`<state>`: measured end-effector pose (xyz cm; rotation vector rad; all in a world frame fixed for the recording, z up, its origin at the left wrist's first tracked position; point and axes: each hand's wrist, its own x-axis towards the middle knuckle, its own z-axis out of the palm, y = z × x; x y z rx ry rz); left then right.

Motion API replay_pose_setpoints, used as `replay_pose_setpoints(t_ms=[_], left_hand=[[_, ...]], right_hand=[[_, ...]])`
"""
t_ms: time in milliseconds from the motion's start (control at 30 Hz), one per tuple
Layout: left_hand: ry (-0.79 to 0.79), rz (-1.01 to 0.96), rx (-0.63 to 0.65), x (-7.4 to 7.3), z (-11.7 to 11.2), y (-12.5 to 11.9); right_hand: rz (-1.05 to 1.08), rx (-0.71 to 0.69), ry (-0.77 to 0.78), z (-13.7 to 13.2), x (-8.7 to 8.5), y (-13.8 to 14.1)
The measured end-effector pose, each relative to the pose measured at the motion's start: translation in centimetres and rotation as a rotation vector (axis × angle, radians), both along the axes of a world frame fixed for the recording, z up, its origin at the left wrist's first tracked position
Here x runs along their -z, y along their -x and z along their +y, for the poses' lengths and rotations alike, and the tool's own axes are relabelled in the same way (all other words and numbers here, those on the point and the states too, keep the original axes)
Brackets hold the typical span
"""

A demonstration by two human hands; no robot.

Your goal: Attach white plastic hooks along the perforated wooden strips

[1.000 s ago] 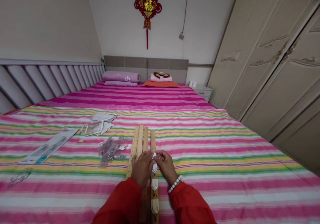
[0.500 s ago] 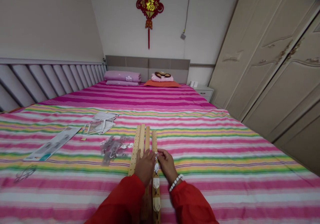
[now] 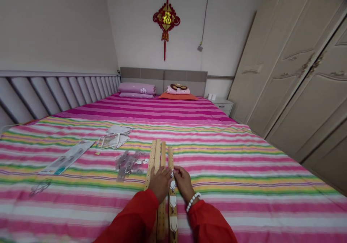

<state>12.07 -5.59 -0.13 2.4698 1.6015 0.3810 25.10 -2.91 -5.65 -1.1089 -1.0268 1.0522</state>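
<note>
A narrow wooden strip with holes point(image 3: 170, 156) lies lengthwise in front of me, with white adhesive hooks point(image 3: 172, 202) in a row along its near part. My right hand point(image 3: 184, 183) is closed in a pinch at a small white hook point(image 3: 171, 173) on this strip, partly hidden by the fingers. From the other side, my left hand point(image 3: 160, 184) rests with fingers spread over the neighbouring wooden strips point(image 3: 157, 152), its fingertips reaching the same hook. A round white hook point(image 3: 172, 186) sits just nearer to me.
Left of the strips lie clear packets with hooks point(image 3: 130, 163), white packaging pieces point(image 3: 115, 138), a long packaging card point(image 3: 67, 157) and a thin wire loop point(image 3: 40, 187). All rest on a striped bedspread point(image 3: 244, 170). A wardrobe point(image 3: 287, 69) stands right, a bed rail point(image 3: 59, 91) left.
The whole view has tilted up and shifted slightly, so everything appears lower and further right. Both hands stay at the same small hook on the strip.
</note>
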Motion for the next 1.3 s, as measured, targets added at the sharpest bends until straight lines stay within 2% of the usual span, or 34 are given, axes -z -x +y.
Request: replay_pose_setpoints(t_ms=[133, 233, 300, 400, 500, 600, 767, 900, 1100, 1300], left_hand=[[0.011, -0.095, -0.055, -0.4, 0.4, 1.5], [-0.073, -0.16, -0.198, -1.5, 1.7, 4.3], [-0.091, -0.14, -0.328, -2.4, 2.8, 6.6], [-0.11, -0.029, -0.429, -3.5, 4.1, 9.2], [-0.094, 0.079, -0.505, -3.7, 4.9, 9.9], [-0.093, 0.135, -0.536, -3.4, 5.2, 9.5], [-0.097, 0.138, -0.516, -2.9, 5.3, 9.2], [-0.18, 0.094, -0.489, -3.4, 5.2, 10.1], [-0.219, -0.198, -0.241, -4.6, 3.8, 10.3], [-0.2, -0.281, -0.048, -5.5, 1.9, 7.5]], right_hand=[[0.078, -0.011, -0.015, -0.3, -0.6, 0.0], [0.095, -0.025, -0.012, -0.3, -0.4, 0.0], [0.095, -0.023, -0.006, -0.2, -0.3, 0.0], [0.077, -0.015, -0.019, -0.3, -0.4, -0.1], [0.05, -0.003, -0.019, -0.5, -0.7, -0.3], [0.044, -0.002, 0.001, -0.6, -0.8, -0.4], [0.056, 0.001, 0.021, -0.7, -1.0, -0.4], [0.07, -0.001, 0.025, -0.8, -1.1, -0.3], [0.134, -0.008, 0.039, -0.9, -1.4, -0.5], [0.188, -0.049, 0.045, -1.5, -3.0, -0.3]])
